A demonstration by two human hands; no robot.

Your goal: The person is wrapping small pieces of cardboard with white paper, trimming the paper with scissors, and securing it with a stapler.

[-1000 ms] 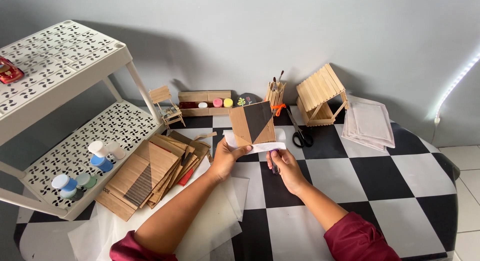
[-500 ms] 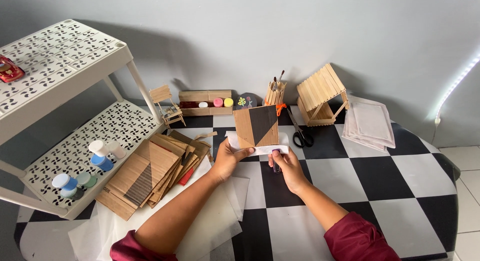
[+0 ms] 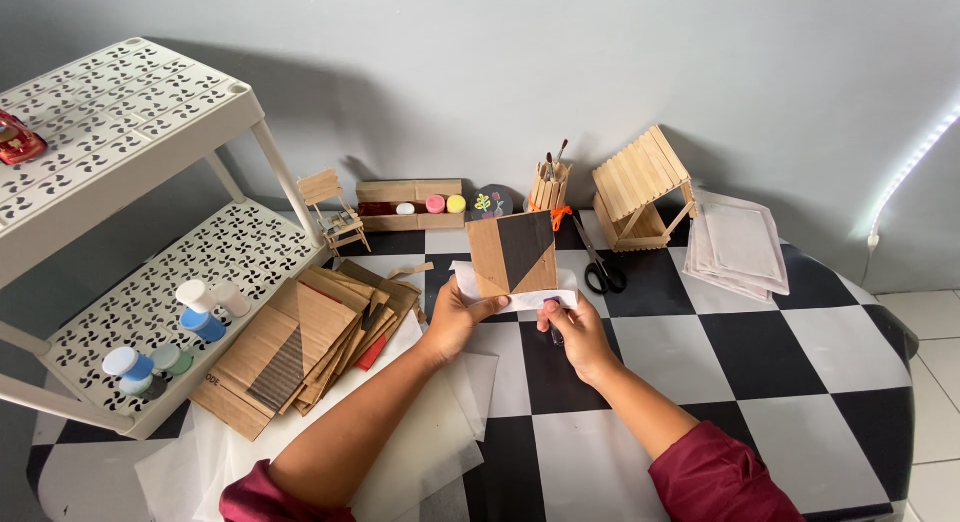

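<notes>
While it stands upright, the wooden panel point(image 3: 512, 253) shows tan and black triangles above white paper point(image 3: 520, 297). The left hand point(image 3: 455, 317) pinches its lower left corner; the right hand point(image 3: 575, 332), fingers curled, grips the paper just beside it.

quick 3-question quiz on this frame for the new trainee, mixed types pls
1. True or false: both hands hold the wooden panel upright above the table.
2. Which thing lies just right of the panel? A) scissors B) paint pots C) toy chair
3. Fill in: the pile of wooden panels lies to the ____ of the left hand.

Key
1. True; the right hand grips at its lower edge, with white paper.
2. A, the scissors.
3. Left.
</notes>
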